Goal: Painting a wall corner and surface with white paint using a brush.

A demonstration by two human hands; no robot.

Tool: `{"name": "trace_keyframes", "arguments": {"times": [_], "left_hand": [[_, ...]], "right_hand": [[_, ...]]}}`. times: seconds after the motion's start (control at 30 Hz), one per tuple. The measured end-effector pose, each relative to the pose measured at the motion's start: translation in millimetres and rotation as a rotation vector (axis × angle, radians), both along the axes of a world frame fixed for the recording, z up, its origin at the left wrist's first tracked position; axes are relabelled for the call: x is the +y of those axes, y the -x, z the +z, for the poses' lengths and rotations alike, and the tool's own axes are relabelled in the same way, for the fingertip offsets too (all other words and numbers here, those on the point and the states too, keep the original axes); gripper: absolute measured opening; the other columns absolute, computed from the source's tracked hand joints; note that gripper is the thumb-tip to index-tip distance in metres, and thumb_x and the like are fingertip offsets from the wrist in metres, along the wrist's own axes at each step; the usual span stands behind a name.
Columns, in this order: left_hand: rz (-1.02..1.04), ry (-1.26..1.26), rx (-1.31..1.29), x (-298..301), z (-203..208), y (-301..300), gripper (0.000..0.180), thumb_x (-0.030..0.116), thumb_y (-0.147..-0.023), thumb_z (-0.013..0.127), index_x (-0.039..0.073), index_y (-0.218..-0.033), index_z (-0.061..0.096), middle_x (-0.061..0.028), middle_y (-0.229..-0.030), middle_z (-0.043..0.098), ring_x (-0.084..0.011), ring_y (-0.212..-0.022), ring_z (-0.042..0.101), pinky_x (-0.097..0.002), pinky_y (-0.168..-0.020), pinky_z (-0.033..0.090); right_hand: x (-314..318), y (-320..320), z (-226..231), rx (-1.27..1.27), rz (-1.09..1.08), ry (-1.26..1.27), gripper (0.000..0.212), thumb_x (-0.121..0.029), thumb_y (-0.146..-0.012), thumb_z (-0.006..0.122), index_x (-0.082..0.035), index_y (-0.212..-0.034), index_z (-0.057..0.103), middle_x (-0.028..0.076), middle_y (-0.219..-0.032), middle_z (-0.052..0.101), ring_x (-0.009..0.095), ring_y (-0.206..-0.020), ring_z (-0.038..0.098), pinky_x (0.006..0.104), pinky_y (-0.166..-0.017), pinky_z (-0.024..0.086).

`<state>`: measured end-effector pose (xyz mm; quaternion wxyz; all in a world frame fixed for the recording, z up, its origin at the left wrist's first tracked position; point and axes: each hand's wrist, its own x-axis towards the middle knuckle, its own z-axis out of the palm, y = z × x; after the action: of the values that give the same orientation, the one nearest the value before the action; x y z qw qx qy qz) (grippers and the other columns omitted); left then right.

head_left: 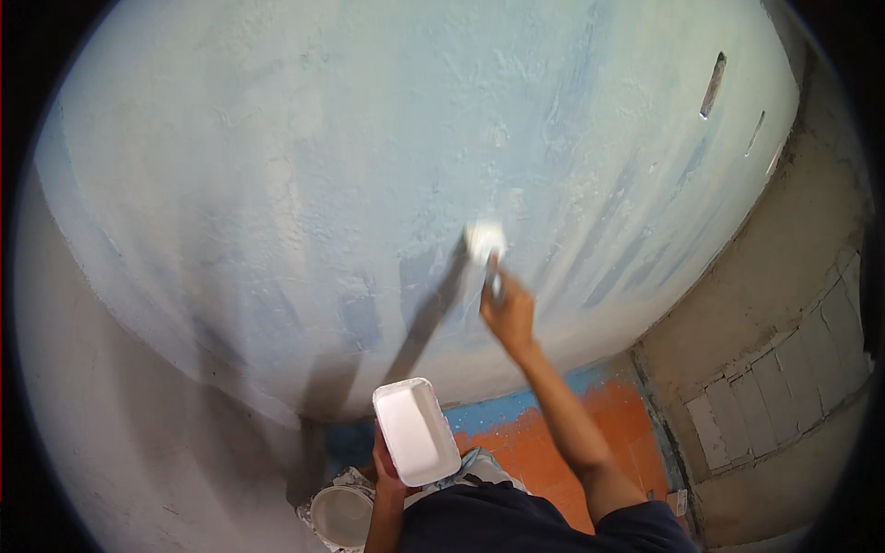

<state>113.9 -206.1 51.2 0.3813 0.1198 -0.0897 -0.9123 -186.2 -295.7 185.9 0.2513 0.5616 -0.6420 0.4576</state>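
Note:
My right hand is closed around the dark handle of a paintbrush. The brush's white head is slightly blurred and lies at the wall, which is patchy pale blue and white. Lower down, my left hand grips the side of a white rectangular paint tray held in front of my body. White paint seems to coat the tray's inside; its depth I cannot tell. Part of the left hand is hidden behind the tray.
A paint-splattered bucket stands by my left forearm. Orange floor tiles meet a blue strip at the wall's foot. A bare grey wall rises on the right, a pale one on the left. Slots pierce the painted wall.

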Motion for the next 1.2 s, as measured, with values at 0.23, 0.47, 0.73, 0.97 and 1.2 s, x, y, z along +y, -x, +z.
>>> {"name": "trace_keyframes", "arguments": {"times": [0.23,0.47,0.73,0.97,1.2], "left_hand": [[-0.013,-0.011,0.004,-6,-12,-13,0.070,0.059,-0.103,0.040,0.009,-0.153,0.044,-0.0158,-0.140,0.060,-0.0366,-0.121,0.063,-0.0549,-0.102,0.053],[0.026,0.145,0.137,2,42,-11,0.068,0.058,-0.104,0.042,0.010,-0.153,0.045,-0.0138,-0.141,0.060,-0.0347,-0.123,0.062,-0.0536,-0.104,0.052],[0.001,0.057,-0.010,-5,9,-8,0.080,0.064,-0.100,0.037,0.005,-0.154,0.038,-0.0230,-0.143,0.054,-0.0410,-0.126,0.060,-0.0613,-0.100,0.054],[0.006,0.120,-0.010,-6,-3,-10,0.081,0.064,-0.099,0.039,0.006,-0.156,0.035,-0.0238,-0.145,0.051,-0.0427,-0.127,0.058,-0.0664,-0.098,0.052],[0.046,0.111,-0.038,-6,-12,-24,0.083,0.065,-0.098,0.041,0.007,-0.157,0.033,-0.0245,-0.146,0.049,-0.0443,-0.128,0.057,-0.0714,-0.097,0.051]], "right_hand": [[30,21,-161,-0.263,-0.128,-0.833,0.050,-0.014,-0.074,0.071,-0.005,-0.123,0.068,0.028,-0.090,0.069,0.047,-0.088,0.067,0.0537,-0.081,0.056],[39,-34,179,-0.169,0.052,-0.350,0.043,-0.002,-0.080,0.067,0.004,-0.122,0.071,0.023,-0.067,0.065,0.033,-0.053,0.064,0.0383,-0.056,0.051],[-9,-23,-14,-0.063,0.064,0.047,0.074,0.000,-0.081,0.069,-0.006,-0.152,0.048,0.022,-0.099,0.070,0.038,-0.080,0.070,0.0444,-0.069,0.057],[23,-22,-219,-0.369,-0.084,-0.743,0.058,-0.013,-0.080,0.069,-0.005,-0.137,0.060,0.027,-0.098,0.069,0.045,-0.087,0.069,0.0531,-0.081,0.056],[5,-13,31,-0.229,0.087,-0.639,0.044,-0.009,-0.077,0.071,0.002,-0.120,0.072,0.029,-0.081,0.068,0.040,-0.070,0.067,0.0428,-0.064,0.054]]}}
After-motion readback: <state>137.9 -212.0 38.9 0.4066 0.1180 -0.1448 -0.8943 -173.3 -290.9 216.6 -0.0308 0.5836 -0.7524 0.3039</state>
